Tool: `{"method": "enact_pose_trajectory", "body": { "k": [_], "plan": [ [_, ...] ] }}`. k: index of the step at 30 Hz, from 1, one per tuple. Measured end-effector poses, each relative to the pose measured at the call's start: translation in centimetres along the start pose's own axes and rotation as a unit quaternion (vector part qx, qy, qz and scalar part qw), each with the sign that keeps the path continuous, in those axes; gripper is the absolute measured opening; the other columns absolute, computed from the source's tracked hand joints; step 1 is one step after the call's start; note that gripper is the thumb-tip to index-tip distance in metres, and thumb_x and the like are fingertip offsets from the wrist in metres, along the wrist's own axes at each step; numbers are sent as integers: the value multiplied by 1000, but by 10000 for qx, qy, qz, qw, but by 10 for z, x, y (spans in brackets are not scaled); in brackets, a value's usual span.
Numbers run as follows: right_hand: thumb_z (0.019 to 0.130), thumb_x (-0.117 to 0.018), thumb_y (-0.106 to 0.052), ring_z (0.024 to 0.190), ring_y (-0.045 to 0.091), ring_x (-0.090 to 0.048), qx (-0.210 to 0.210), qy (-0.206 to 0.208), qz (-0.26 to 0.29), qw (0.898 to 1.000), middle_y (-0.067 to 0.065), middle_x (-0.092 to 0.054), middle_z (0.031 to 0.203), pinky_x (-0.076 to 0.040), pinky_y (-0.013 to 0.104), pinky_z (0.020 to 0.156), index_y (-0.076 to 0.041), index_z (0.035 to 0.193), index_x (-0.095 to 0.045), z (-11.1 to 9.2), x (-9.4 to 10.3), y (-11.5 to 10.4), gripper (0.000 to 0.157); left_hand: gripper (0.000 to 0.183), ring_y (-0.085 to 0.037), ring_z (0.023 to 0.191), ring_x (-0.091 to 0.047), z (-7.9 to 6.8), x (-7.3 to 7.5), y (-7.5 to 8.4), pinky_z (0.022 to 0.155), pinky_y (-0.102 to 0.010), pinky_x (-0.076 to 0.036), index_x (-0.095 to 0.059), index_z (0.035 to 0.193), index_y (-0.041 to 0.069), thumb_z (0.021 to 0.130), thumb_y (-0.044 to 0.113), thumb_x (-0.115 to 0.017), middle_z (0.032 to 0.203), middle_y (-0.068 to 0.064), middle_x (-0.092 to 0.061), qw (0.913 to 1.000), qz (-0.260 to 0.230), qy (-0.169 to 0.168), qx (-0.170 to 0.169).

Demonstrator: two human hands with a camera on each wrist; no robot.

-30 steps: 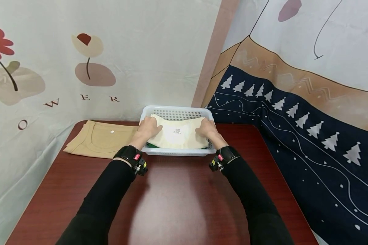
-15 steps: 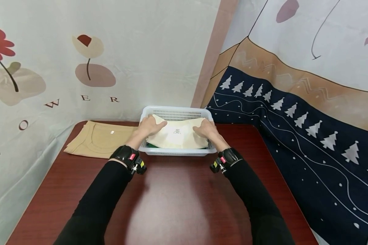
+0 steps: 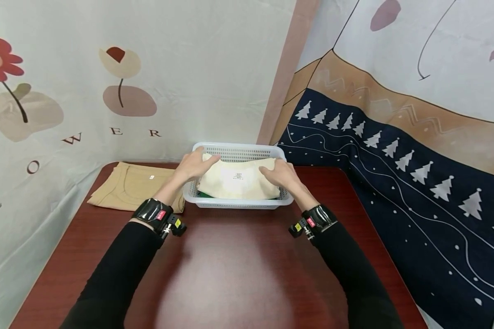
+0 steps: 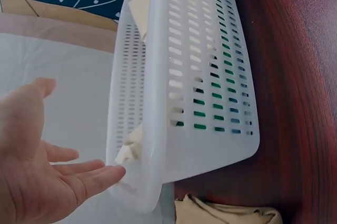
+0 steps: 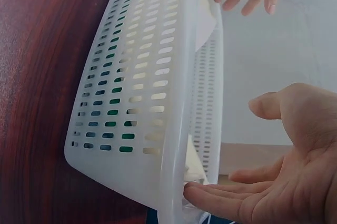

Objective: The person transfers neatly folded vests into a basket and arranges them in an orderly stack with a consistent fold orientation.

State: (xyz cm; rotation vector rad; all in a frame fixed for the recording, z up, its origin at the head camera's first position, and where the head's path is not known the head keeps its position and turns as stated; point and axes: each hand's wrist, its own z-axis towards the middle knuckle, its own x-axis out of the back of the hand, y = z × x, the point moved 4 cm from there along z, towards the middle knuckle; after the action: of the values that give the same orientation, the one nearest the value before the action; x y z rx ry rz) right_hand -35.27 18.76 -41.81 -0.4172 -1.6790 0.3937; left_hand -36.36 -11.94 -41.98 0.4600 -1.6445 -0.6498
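Note:
A folded cream garment (image 3: pixel 237 179) with a small dark print lies in a white perforated plastic basket (image 3: pixel 239 204). My left hand (image 3: pixel 192 165) is over the basket's left rim, thumb apart from the fingers and nothing held. Its fingertips (image 4: pixel 115 174) come right at the rim in the left wrist view. On the other side, my right hand (image 3: pixel 282 173) is spread at the right rim. The right wrist view has its fingertips (image 5: pixel 196 192) beside a corner of the cream cloth. Green and blue cloth shows through the basket's slots, beneath the cream garment.
A folded tan T-shirt (image 3: pixel 137 186) lies to the left of the basket on the dark red table (image 3: pixel 230 265). Printed curtains (image 3: pixel 214 82) hang behind the table and along its right side.
Both hands have let go of the cream garment's sides and drawn outward, the left one further. The garment stays in the basket.

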Motion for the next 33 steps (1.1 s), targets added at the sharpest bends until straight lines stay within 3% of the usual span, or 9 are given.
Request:
{"method": "enact_pose_trajectory", "body": {
  "k": [3,8,12,19,27,33],
  "plan": [
    [110,-59,-56,163,43,-48,126,43,138,9998,27,-45,176,-44,59,133,6,170,-40,-4,2,0,89,98,-54,167,-35,-5,6,-2,137,-68,-33,-24,178,-1,111,68,-47,180,-30,-36,9999,-29,62,-93],
    [109,-61,-58,149,42,-61,349,178,400,9984,30,-58,162,-50,62,127,5,169,-42,-12,6,2,89,96,-53,167,-37,-14,17,-9,135,-70,-34,-26,179,5,111,71,-47,180,-28,-37,9996,-123,129,-210],
    [108,-61,-59,140,40,-64,529,316,431,9972,27,-62,155,-53,61,121,2,168,-43,-20,10,2,87,94,-52,169,-32,-24,25,-19,137,-71,-29,-27,180,9,112,71,-44,183,-25,-35,9993,-38,175,-319],
    [108,-63,-59,149,40,-60,896,524,575,9929,23,-56,167,-50,62,125,-2,167,-47,-40,12,-5,84,91,-58,170,-24,-43,38,-39,137,-76,-21,-31,179,11,113,73,-41,185,-21,-33,9985,107,273,-461],
    [108,-70,-49,155,37,-57,1951,694,714,9757,17,-60,165,-45,59,131,-5,163,-54,-73,4,-23,72,89,-57,170,-26,-72,53,-65,136,-75,-24,-30,179,8,114,69,-42,183,-27,-32,9985,115,469,-276],
    [107,-74,-45,157,33,-55,2546,472,863,9620,12,-60,166,-45,60,131,-10,163,-54,-99,-11,-36,69,89,-57,169,-26,-93,62,-90,134,-77,-25,-28,178,4,116,65,-45,183,-32,-29,9982,52,571,-184]
  ]
}}
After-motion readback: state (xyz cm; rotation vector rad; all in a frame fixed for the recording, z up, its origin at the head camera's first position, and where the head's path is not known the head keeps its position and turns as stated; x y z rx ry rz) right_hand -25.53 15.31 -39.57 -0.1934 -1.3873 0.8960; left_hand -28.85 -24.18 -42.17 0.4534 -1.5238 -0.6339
